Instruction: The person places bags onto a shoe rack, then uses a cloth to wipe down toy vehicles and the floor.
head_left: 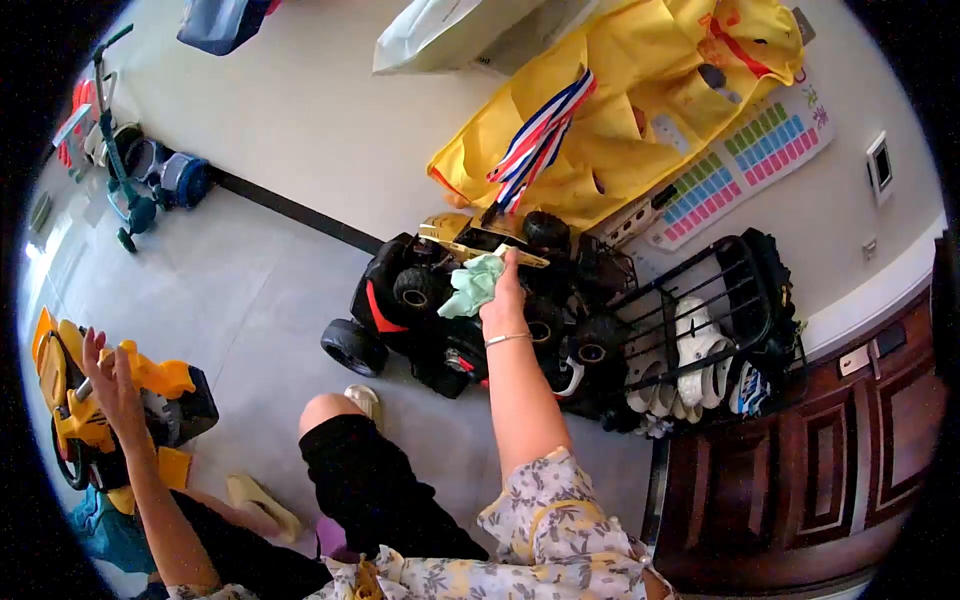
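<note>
My right hand (505, 295) is closed around a crumpled pale green cloth (472, 286). It holds the cloth over a black toy ride-on car (385, 285) with red trim. A yellow toy vehicle and several black-wheeled toy trucks (545, 230) are piled on the car, right by the cloth. My left hand (115, 390) is raised at the left with its fingers stretched apart. It is next to a yellow toy excavator (165, 372) with a black bucket; whether the fingers touch it I cannot tell.
A black wire rack (690, 320) with white clogs (695, 345) stands beside a brown door (800, 460). A yellow hanging organizer (620, 120) and striped medal ribbons (545, 140) hang on the wall. A green scooter (115, 150) stands at the far left.
</note>
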`<action>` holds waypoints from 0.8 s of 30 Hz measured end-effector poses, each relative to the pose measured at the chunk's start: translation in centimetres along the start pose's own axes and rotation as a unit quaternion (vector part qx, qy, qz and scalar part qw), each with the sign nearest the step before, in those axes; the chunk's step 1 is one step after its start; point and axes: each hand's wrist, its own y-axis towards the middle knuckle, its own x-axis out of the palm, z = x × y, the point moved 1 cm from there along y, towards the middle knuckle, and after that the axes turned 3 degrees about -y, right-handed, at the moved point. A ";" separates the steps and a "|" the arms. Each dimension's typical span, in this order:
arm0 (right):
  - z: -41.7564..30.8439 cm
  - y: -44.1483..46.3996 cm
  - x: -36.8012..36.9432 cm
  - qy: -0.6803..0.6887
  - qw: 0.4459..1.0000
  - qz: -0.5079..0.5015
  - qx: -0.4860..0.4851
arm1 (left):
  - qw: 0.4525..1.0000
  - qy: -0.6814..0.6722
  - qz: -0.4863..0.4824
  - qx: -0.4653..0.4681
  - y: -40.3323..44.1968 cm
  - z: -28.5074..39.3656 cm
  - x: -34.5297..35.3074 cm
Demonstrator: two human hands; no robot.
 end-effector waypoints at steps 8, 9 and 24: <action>0.3 4.2 0.1 -0.006 1.000 0.017 0.022 | 0.995 -0.047 -0.037 -0.081 0.7 -2.0 1.5; 0.4 4.4 -0.1 0.002 1.000 0.008 0.015 | 0.995 -0.050 -0.034 -0.077 0.6 -2.7 1.6; 1.1 3.9 -2.3 -0.156 0.967 -0.166 -0.113 | 0.961 -0.066 -0.132 -0.233 0.2 -0.7 2.4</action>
